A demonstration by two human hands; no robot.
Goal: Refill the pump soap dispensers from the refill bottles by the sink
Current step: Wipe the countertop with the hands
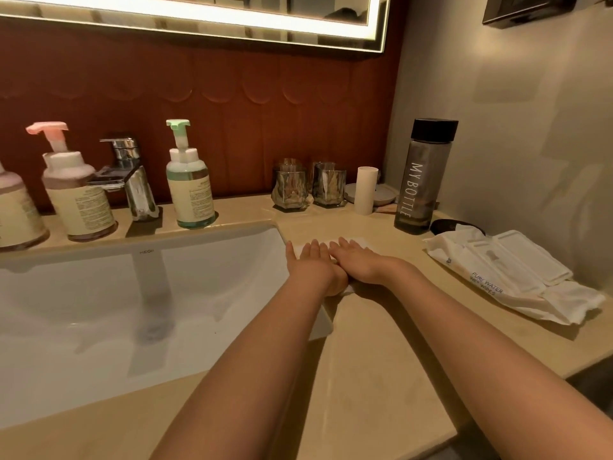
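A green pump dispenser (189, 180) stands on the ledge behind the sink (99, 293), right of the chrome tap (129, 177). A pink pump dispenser (71, 187) stands left of the tap, and another bottle (13, 210) is cut off at the left edge. My left hand (311, 263) and my right hand (356, 260) lie side by side with straight fingers, pressing flat on a white tissue (351, 242) spread on the beige counter beside the sink's right rim. Neither hand holds anything.
A dark "MY BOTTLE" bottle (421, 180) stands at the back right by the wall. Two glass tumblers (308, 187), a white roll (366, 190) and a small dish (384, 194) stand behind my hands. A wet-wipes pack (510, 270) lies at the right.
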